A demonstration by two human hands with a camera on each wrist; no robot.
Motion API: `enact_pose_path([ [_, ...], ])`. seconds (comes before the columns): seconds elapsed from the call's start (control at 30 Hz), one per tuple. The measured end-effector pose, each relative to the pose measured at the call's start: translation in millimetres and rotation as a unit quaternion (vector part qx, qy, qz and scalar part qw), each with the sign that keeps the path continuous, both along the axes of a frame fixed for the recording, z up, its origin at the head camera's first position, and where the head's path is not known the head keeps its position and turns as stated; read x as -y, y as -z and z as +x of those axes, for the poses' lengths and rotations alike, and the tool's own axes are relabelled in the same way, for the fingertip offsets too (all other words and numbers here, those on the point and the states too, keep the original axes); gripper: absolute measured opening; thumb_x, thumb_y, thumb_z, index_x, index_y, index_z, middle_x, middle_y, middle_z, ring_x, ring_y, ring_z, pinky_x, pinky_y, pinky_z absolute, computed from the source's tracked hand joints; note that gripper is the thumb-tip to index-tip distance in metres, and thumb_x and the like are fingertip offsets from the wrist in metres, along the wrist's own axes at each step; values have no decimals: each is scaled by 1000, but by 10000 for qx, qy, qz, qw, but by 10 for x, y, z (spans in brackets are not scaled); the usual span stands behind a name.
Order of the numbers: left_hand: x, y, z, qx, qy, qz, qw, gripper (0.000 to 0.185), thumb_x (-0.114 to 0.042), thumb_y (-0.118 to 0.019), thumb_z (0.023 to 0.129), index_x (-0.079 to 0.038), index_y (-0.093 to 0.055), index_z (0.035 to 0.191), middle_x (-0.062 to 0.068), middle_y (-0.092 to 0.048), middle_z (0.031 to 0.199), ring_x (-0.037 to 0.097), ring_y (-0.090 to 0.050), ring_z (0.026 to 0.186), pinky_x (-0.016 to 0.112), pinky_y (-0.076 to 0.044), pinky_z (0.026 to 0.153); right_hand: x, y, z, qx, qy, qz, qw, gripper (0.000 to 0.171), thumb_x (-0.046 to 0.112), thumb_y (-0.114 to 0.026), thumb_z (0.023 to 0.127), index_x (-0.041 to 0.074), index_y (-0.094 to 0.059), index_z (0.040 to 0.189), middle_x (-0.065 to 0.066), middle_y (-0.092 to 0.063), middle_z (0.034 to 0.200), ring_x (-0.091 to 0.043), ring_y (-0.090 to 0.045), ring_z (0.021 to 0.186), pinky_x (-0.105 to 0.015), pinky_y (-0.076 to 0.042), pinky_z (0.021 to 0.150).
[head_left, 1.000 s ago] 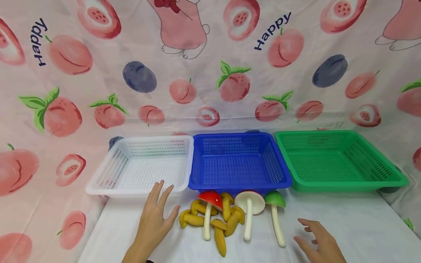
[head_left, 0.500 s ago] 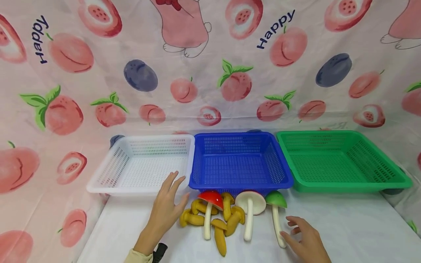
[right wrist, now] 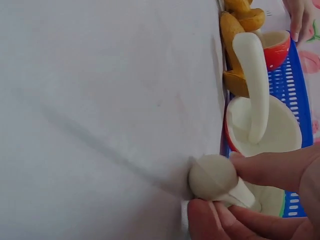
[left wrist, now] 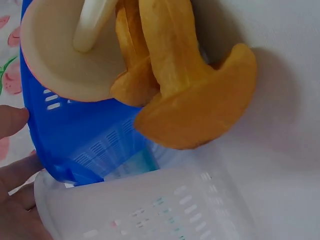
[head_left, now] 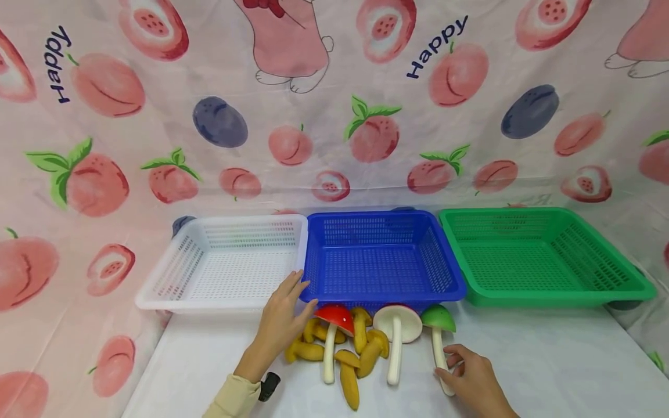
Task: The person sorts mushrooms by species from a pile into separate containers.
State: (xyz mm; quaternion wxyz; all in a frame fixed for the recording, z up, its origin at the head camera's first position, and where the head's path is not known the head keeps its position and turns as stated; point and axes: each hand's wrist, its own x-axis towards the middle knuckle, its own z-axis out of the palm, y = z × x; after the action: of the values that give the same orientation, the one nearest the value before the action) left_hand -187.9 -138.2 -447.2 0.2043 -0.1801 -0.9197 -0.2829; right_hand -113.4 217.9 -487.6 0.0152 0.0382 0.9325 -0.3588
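My right hand (head_left: 473, 374) pinches the white stem of the green-capped toy mushroom (head_left: 438, 319) between thumb and fingers. In the right wrist view the rounded stem end (right wrist: 213, 176) shows between them. My left hand (head_left: 282, 316), fingers extended, is by the adjoining corners of the white basket (head_left: 209, 303) and the blue basket (head_left: 384, 298). Just right of it lies a red-capped mushroom (head_left: 334, 318) with a white stem. Several brown mushrooms (head_left: 348, 377) surround that one. Between them and the green-capped mushroom lies another white-stemmed one, its pale cap underside (head_left: 383, 322) showing.
A green basket (head_left: 554, 296) stands right of the blue one; all three baskets form a row at the back of the white table (head_left: 549, 360). Behind them hangs a fruit-patterned cloth (head_left: 324, 116). A black device (head_left: 269, 386) is at the left wrist.
My right hand has moved left to the green-capped mushroom and now pinches its stem. The left hand has shifted right, from in front of the white basket towards the blue one.
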Motion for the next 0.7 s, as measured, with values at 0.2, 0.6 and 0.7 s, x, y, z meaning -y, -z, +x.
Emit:
enact_pose_path([
  [0.2,-11,51,-2,-184,-72,-2,9998,43,-28,-69,87,3,-64,117,15,-49,138,31,-40,131,52,-39,101,-23,-49,13,113,48,30,9999,39,13,-80,71,-5,-65,102,1,-59,77,-11,-54,63,-24,-46,56],
  [0.6,-7,65,0,-520,-54,-85,9986,42,-27,-71,85,4,-67,112,18,-53,133,32,-45,127,51,-43,96,-116,-168,130,380,103,176,9991,43,14,-80,71,-5,-65,107,1,-59,77,-11,-56,64,-24,-46,55],
  [0.7,-7,66,0,-564,-32,-98,9984,41,-27,-71,85,4,-67,112,17,-53,133,32,-46,126,50,-43,97,-155,-216,200,160,116,280,9994,43,14,-81,70,-3,-66,107,2,-60,77,-8,-55,63,-25,-45,57],
])
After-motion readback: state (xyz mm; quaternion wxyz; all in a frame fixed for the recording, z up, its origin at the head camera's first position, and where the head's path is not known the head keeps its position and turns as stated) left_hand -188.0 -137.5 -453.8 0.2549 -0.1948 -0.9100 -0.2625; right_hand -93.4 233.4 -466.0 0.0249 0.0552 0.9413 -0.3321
